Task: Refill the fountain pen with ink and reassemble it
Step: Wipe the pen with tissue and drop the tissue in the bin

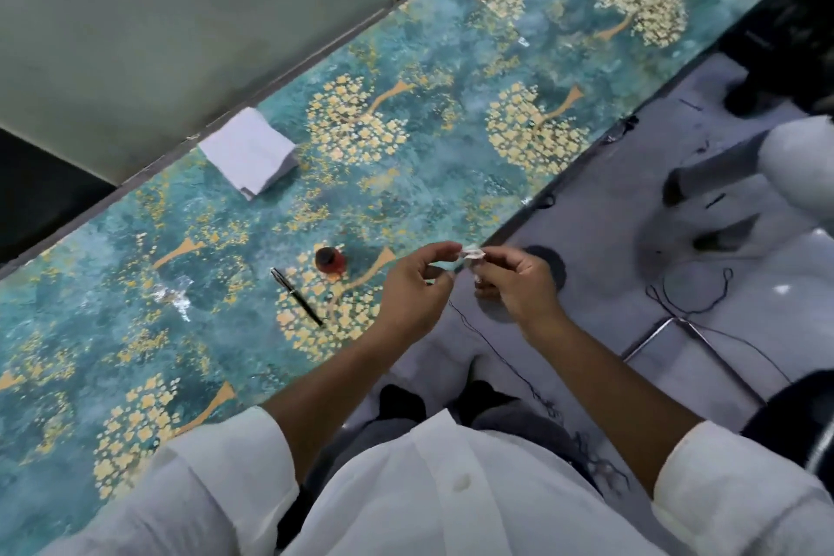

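A black fountain pen (297, 297) lies on the teal flowered table (225, 212), capped end toward the wall. Just right of it stands a small ink bottle (330, 260) with a dark cap. My left hand (413, 289) and my right hand (514, 280) are raised over the table's near edge, fingertips close together. Between them they pinch a small white crumpled piece (471, 253), like a wrapper or tissue. Whether my right hand also holds something lower in its fingers is unclear.
A stack of white paper (250, 151) lies near the wall edge. A crumpled clear wrapper (173, 291) sits left of the pen. Right of the table is floor with thin black cords (695, 298), a metal chair frame (677, 332) and another person's legs (722, 167).
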